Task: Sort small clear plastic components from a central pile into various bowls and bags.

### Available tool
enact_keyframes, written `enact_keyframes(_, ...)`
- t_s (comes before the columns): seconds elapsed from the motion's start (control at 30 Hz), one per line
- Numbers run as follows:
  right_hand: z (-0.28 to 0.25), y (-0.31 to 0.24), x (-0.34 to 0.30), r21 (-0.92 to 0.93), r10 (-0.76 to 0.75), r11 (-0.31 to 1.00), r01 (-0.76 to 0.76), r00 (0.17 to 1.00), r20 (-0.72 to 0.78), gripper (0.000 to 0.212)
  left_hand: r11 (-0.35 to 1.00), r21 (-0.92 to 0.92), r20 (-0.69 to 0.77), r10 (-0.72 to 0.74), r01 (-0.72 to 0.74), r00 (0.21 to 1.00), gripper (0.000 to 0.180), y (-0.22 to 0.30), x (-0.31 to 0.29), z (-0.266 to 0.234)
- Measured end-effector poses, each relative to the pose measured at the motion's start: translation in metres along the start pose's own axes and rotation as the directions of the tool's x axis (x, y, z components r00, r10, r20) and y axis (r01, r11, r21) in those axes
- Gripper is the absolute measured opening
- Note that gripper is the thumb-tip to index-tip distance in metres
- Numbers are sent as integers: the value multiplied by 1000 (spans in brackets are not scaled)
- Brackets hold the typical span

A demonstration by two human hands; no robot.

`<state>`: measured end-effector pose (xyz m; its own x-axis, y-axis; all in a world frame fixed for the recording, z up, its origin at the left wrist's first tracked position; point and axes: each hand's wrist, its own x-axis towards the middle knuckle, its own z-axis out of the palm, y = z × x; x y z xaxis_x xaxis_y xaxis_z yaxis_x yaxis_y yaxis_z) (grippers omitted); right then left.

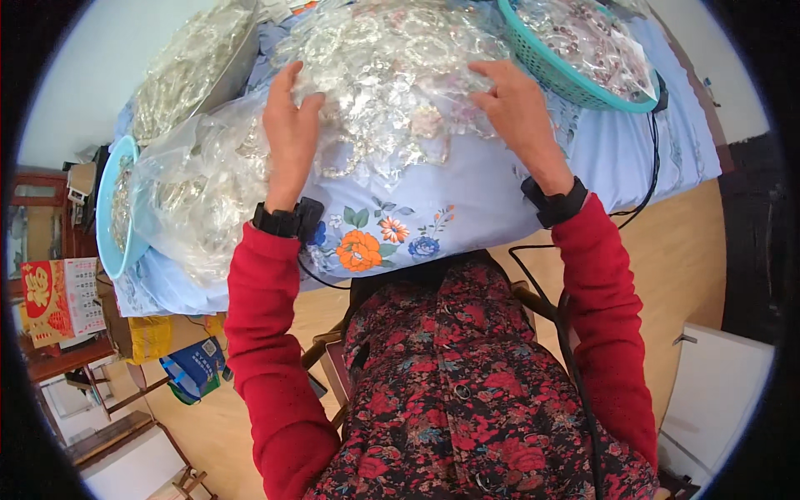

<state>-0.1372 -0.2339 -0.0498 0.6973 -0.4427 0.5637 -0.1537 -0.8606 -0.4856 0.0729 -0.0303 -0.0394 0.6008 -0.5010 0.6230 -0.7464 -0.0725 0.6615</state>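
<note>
A broad heap of clear plastic packets (383, 92) with shiny pale, silvery pieces inside lies in front of me on the table. At its left edge is my left hand (292, 121), thumb and forefinger apart and nothing seen between them. Over its right edge my right hand (515, 108) reaches in with bent, parted fingers, also holding nothing I can see. Whether the fingertips touch the plastic is unclear. Left of my left hand sits a large clear bag (204, 192) filled with similar pieces.
A blue flowered cloth (483, 196) covers the table. At the far right, a teal basket (575, 87) holds packets of dark red beads. A light blue basin (117, 258) stands at the left edge, with another bulging bag (192, 67) behind. Black cables (654, 158) hang at right.
</note>
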Motion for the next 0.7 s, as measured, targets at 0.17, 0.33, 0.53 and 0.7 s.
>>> enact_keyframes(0.17, -16, -22, -1, -71, 171, 985, -155, 898, 406, 23, 903, 133, 264, 366, -409, 892, 39, 32, -15, 18)
enact_keyframes(0.33, -9, -39, -18, -260, 105, 965, 25, 875, 472, 27, 836, 214, 440, 379, -505, 814, 37, 56, -29, 46)
enact_keyframes(0.53, -5, -20, -27, -141, 9, 989, 38, 948, 318, 31, 832, 322, 471, 274, -452, 839, 32, 39, -18, 34)
enact_keyframes(0.7, -4, -21, -23, -77, 97, 994, -73, 919, 382, 28, 745, 420, 461, 316, -518, 829, 28, 37, -15, 31)
